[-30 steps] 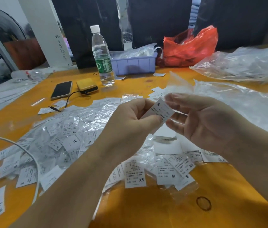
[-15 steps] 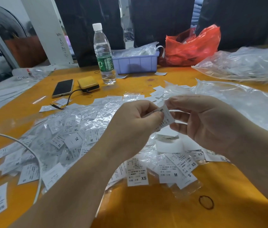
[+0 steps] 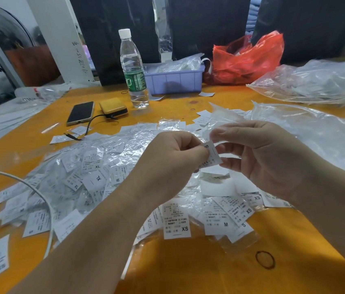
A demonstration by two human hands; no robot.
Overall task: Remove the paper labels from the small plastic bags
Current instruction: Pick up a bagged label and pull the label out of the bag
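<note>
Above the middle of the orange table (image 3: 188,272), my left hand (image 3: 173,160) pinches a white paper label (image 3: 213,154) marked S between thumb and fingers. My right hand (image 3: 258,158) pinches the thin clear small bag (image 3: 220,124) that sticks up above the label; its fingertips show through the plastic. Whether the label is still inside the bag I cannot tell. Under both hands lies a heap of small clear bags with labels (image 3: 95,172) marked XL, M, XS and S.
A water bottle (image 3: 133,68), a phone (image 3: 80,113) and a yellow power bank (image 3: 113,107) stand at the back left. Behind are a purple bin (image 3: 175,80) and a red bag (image 3: 245,60). Large clear plastic sheets (image 3: 315,132) lie right. A white cable (image 3: 29,187) crosses the left side.
Both hands have drawn closer together and lowered a little. The label, held flat and facing me a second ago, is now turned edge-on between the fingers, with the clear bag pulled upward.
</note>
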